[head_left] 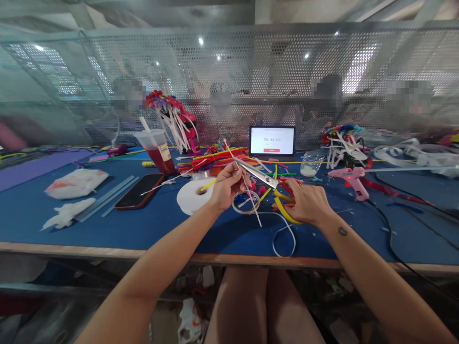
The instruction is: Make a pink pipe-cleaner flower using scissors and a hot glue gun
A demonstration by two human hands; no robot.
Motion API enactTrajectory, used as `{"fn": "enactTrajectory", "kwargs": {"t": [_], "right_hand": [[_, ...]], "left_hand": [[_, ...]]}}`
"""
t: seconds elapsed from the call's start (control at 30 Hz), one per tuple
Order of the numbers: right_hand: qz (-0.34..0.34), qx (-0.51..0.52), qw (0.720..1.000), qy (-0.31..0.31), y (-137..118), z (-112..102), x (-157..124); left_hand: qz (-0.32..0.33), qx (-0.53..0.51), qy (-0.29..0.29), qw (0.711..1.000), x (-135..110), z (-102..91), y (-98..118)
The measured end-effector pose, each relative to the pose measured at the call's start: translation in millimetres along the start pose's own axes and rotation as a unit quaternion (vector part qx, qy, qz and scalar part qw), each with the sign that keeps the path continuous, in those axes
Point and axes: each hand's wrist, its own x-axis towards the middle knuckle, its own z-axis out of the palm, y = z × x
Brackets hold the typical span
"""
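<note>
Steel-bladed scissors with red and yellow plastic handles (pixel 263 177) sit in the right hand (pixel 308 203), whose fingers are curled shut through the loops. The blades reach left across a thin white strip (pixel 255 210). The left hand (pixel 225 186) pinches this strip between thumb and fingertips just above the blue felt-covered table (pixel 143 224). The strip looks whole where the blades meet it, so the cut seems not yet made; whether the blades are parted I cannot tell. A white tape roll (pixel 191 196) lies beside the left wrist and a loose white cord loop (pixel 283 239) lies below the hands. Behind them are a pile of coloured sticks (pixel 215 160), a pink glue gun (pixel 353 179) and a bundle of made-up flowers (pixel 172 114).
</note>
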Motion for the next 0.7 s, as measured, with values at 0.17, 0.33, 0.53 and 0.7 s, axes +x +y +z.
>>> {"fn": "enactTrajectory", "kwargs": {"t": [0.17,0.33,0.53,0.7], "right_hand": [[-0.003,-0.013,1.000,-0.005,-0.1,-4.1,-0.1],[-0.005,-0.047,0.999,0.019,0.3,-4.5,-0.4],[-0.020,-0.086,0.992,0.086,3.0,0.9,-2.4],[-0.033,-0.115,0.986,0.116,6.0,1.8,-1.7]], "left_hand": [[-0.005,0.003,-0.005,1.000,-0.3,-0.3,0.3],[-0.005,0.003,-0.006,1.000,-0.2,0.5,1.4],[-0.004,0.019,0.001,1.000,0.5,1.0,1.4],[-0.004,0.033,-0.001,0.999,0.6,0.2,1.1]]}}
